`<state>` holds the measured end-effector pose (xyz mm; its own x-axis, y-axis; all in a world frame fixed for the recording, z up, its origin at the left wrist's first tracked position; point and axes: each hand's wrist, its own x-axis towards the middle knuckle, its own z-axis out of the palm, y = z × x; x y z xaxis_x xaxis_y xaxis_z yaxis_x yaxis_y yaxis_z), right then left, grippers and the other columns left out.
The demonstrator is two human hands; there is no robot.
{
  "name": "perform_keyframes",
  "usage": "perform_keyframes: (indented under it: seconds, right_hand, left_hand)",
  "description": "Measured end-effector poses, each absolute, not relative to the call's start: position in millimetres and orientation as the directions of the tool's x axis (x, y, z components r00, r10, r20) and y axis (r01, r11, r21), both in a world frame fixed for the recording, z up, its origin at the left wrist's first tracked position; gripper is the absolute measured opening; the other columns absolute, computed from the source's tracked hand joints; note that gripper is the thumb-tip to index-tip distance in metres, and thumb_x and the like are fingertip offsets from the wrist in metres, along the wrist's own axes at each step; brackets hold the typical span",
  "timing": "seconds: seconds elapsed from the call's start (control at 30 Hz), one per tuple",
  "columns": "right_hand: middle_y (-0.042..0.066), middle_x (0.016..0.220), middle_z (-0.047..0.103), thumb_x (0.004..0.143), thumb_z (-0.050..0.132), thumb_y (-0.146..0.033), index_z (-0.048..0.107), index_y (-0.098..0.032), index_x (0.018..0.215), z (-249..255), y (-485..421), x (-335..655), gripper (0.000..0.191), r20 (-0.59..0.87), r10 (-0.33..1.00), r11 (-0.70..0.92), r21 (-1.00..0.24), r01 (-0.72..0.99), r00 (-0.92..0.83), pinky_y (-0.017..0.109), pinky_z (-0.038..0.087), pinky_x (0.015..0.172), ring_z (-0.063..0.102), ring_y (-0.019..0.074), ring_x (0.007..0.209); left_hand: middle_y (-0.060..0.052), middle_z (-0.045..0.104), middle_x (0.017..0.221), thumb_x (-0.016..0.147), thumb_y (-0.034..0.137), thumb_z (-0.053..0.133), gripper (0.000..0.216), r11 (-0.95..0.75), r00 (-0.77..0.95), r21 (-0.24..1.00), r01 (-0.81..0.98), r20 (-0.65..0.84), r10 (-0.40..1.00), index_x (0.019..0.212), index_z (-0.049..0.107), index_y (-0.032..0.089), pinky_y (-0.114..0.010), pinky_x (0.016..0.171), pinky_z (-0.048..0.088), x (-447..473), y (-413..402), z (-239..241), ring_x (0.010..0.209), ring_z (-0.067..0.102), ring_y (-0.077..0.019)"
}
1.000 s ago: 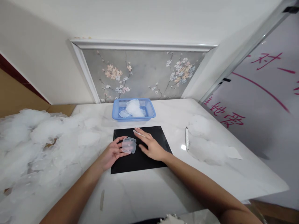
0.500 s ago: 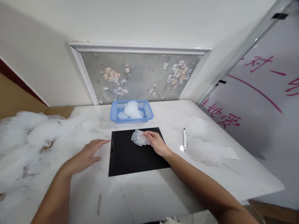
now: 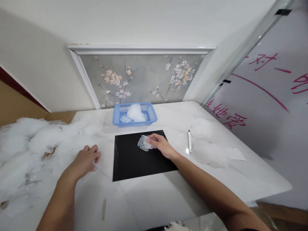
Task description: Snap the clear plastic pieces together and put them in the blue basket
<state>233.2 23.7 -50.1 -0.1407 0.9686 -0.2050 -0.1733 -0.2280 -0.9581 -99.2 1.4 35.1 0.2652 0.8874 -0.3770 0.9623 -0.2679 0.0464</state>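
Observation:
My right hand [image 3: 162,146] pinches a thin, translucent plastic piece [image 3: 143,143] with a wavy outline, holding it over the black rectangular sheet [image 3: 134,163]. Paler spots show on the piece, and its right end is hidden by my fingers. Left of the sheet, my left hand [image 3: 84,161] is closed with its fingers curled down by the white tabletop. Something small and whitish shows at its fingertips, too indistinct to name. A big heap of similar translucent pieces [image 3: 21,144] lies beyond that hand on the left.
Behind the black sheet stands a blue plastic basket [image 3: 134,123] with several translucent pieces in it. On the right lie a white pen [image 3: 190,142], more translucent pieces [image 3: 211,154] and a white paper slip [image 3: 237,154]. A whiteboard [image 3: 264,128] with red writing stands along the right side.
My left hand has drawn back slightly from the sheet's edge, and its outstretched fingers have curled closed. My right hand still holds the plastic piece at nearly the same place.

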Motion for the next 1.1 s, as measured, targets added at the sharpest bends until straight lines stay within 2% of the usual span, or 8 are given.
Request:
perform_keyframes:
  seconds: [0.1, 0.3, 0.37, 0.47, 0.7, 0.8, 0.97, 1.1]
  right_hand:
    - [-0.003, 0.064, 0.056, 0.06, 0.079, -0.052, 0.059, -0.018, 0.076, -51.7, 23.7, 232.2, 0.043, -0.192, 0.975, -0.207, -0.968, -0.144, -0.109, 0.025, 0.033, 0.055, 0.047, 0.0108, 0.058]
    - [-0.003, 0.065, 0.056, 0.059, 0.078, -0.051, 0.059, -0.018, 0.077, -53.5, 26.4, 232.6, 0.043, -0.199, 0.976, -0.212, -0.961, -0.177, -0.092, 0.025, 0.033, 0.056, 0.047, 0.0113, 0.058]
    - [-0.003, 0.065, 0.056, 0.059, 0.078, -0.051, 0.059, -0.018, 0.079, -53.6, 27.2, 233.4, 0.043, -0.202, 0.975, -0.216, -0.96, -0.179, -0.093, 0.026, 0.033, 0.056, 0.048, 0.0115, 0.058]
    - [-0.003, 0.064, 0.055, 0.06, 0.077, -0.051, 0.059, -0.018, 0.08, -53.1, 27.8, 234.6, 0.043, -0.203, 0.973, -0.219, -0.961, -0.166, -0.107, 0.025, 0.033, 0.056, 0.047, 0.0114, 0.058]
    - [-0.004, 0.06, 0.044, 0.068, 0.068, -0.063, 0.046, -0.021, 0.065, -47.5, 26.7, 238.3, 0.048, -0.085, 0.996, -0.083, -0.991, -0.106, 0.012, 0.026, 0.032, 0.055, 0.04, 0.0115, 0.058]
    - [-0.005, 0.058, 0.038, 0.067, 0.07, -0.063, 0.037, -0.022, 0.062, -45.1, 25.7, 238.1, 0.053, -0.101, 0.995, -0.096, -0.975, -0.2, 0.012, 0.025, 0.033, 0.053, 0.037, 0.0111, 0.056]
    - [-0.004, 0.073, 0.056, 0.053, 0.084, -0.046, 0.047, -0.024, 0.078, -43.0, 24.5, 233.5, 0.05, -0.23, 0.972, -0.228, -0.855, -0.466, -0.053, 0.028, 0.044, 0.058, 0.053, 0.0147, 0.065]
    - [0.0, 0.086, 0.064, 0.052, 0.086, -0.04, 0.054, -0.025, 0.094, -42.5, 25.0, 232.0, 0.054, -0.27, 0.957, -0.285, -0.8, -0.528, -0.106, 0.031, 0.048, 0.066, 0.06, 0.0171, 0.073]
  left_hand:
    - [-0.003, 0.058, 0.081, 0.058, 0.008, 0.055, 0.013, -0.24, 0.259, 0.098, 0.966, -0.323, 0.91, 0.063, 0.05, 0.019, -0.037, 0.078, 0.028, -104.3, 4.4, 31.4, 0.092, 0.047, -0.0255]
    - [0.003, 0.052, 0.069, 0.083, 0.039, 0.05, 0.018, -0.185, 0.243, 0.575, 0.797, -0.024, 0.97, 0.077, 0.044, 0.023, -0.03, 0.067, 0.036, -81.8, 9.2, 21.1, 0.066, 0.047, -0.0166]
    - [0.003, 0.052, 0.069, 0.083, 0.044, 0.052, 0.023, -0.158, 0.22, 0.694, 0.703, 0.0, 0.975, 0.077, 0.043, 0.023, -0.028, 0.062, 0.036, -60.5, 7.9, 15.4, 0.063, 0.047, -0.0152]
    - [0.004, 0.05, 0.064, 0.083, 0.048, 0.054, 0.028, -0.026, 0.22, 0.837, 0.546, -0.114, 0.969, 0.077, 0.044, 0.023, -0.025, 0.051, 0.034, -27.8, 7.8, 2.7, 0.055, 0.046, -0.0132]
    - [0.005, 0.051, 0.06, 0.073, 0.047, 0.067, 0.032, 0.122, 0.259, 0.925, 0.36, -0.224, 0.94, 0.075, 0.053, 0.019, -0.021, 0.047, 0.032, 4.7, 18.8, -18.8, 0.051, 0.045, -0.0096]
    - [0.004, 0.056, 0.064, 0.071, 0.045, 0.071, 0.031, 0.233, 0.297, 0.957, 0.171, -0.275, 0.914, 0.077, 0.057, 0.018, -0.021, 0.05, 0.034, 3.8, 17.8, -18.8, 0.054, 0.048, -0.0096]
    - [0.002, 0.061, 0.073, 0.068, 0.033, 0.076, 0.027, 0.374, 0.374, 0.925, -0.07, -0.323, 0.869, 0.082, 0.059, 0.018, -0.021, 0.056, 0.04, -1.4, 12.0, -19.4, 0.062, 0.055, -0.01]
    - [0.001, 0.061, 0.077, 0.07, 0.032, 0.076, 0.026, 0.413, 0.405, 0.904, -0.112, -0.338, 0.849, 0.085, 0.061, 0.018, -0.021, 0.06, 0.042, -2.1, 10.2, -21.1, 0.066, 0.056, -0.0103]
